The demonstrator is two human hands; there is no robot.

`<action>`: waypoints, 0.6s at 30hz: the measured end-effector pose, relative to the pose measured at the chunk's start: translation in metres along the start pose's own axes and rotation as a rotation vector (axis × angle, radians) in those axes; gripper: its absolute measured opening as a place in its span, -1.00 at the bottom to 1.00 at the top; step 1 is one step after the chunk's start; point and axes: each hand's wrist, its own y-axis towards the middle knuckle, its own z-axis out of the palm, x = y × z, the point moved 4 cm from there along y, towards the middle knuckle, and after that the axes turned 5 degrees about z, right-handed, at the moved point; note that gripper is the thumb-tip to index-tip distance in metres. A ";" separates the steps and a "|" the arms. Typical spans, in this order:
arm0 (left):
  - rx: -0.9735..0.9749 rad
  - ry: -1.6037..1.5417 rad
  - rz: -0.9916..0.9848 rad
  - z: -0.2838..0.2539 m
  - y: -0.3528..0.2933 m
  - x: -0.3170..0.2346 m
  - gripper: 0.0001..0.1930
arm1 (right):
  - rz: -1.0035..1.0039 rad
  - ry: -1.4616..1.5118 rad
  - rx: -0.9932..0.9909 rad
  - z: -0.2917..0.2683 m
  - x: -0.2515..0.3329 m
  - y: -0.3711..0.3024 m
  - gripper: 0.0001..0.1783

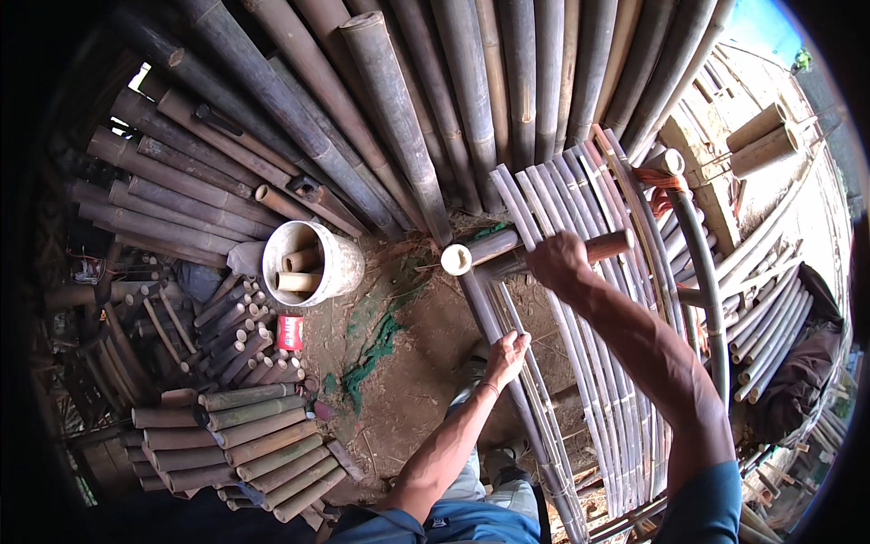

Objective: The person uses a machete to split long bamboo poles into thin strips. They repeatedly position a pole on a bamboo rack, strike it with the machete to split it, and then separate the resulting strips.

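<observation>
At right of centre, the right hand [559, 263] clenches over slats [594, 381] near a crossbar [609, 245], its contents hidden; the left hand [507, 359] grasps a thin strip [535, 385], apparently steadying it.

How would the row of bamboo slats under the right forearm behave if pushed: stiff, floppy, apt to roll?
The slats would probably flex slightly, since they look long and slim. Rolling as a group seems unlikely, because they lie side by side in a broad row. Their sheen suggests they might be somewhat slippery.
</observation>
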 end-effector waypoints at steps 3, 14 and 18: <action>-0.279 0.217 0.122 0.005 0.008 0.011 -0.50 | 0.341 0.569 0.103 0.040 -0.007 -0.016 -0.78; -0.082 0.682 -0.176 0.028 0.132 0.114 0.04 | 1.308 1.699 -0.075 0.324 0.180 -0.330 -0.61; -0.003 0.703 -0.199 0.039 0.167 0.149 0.05 | 1.475 1.633 0.198 0.345 0.266 -0.426 -0.60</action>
